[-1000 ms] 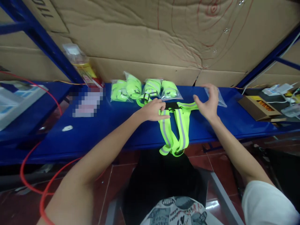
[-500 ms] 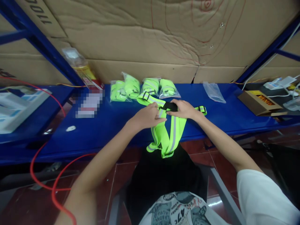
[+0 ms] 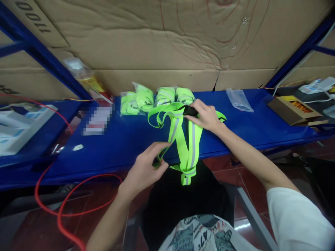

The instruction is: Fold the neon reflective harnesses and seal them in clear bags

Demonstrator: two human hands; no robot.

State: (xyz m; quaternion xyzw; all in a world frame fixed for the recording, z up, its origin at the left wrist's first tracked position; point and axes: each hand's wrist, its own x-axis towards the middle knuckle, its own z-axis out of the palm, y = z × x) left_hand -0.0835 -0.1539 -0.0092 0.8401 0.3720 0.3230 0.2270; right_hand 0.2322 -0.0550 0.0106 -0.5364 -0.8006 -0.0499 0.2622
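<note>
A neon yellow-green reflective strap harness [image 3: 183,139] with grey stripes lies over the front edge of the blue shelf [image 3: 117,139] and hangs down. My right hand [image 3: 205,116] presses on its top end, fingers closed around a black buckle [image 3: 190,111]. My left hand [image 3: 146,167] is lower, at the shelf's front edge, pinching one of the hanging straps near its lower end. Several bagged, folded harnesses [image 3: 157,97] of the same colour sit in a row at the back of the shelf.
An empty clear plastic bag [image 3: 238,100] lies to the right on the shelf. A cardboard box [image 3: 294,109] stands at far right, a bagged pack [image 3: 86,78] leans at back left. Cardboard sheets form the back wall. A red cable [image 3: 62,205] loops on the floor at left.
My left hand has dropped from the top of the harness to a lower strap and pinched it. My right hand went from the clear bag to the buckle and stays there.
</note>
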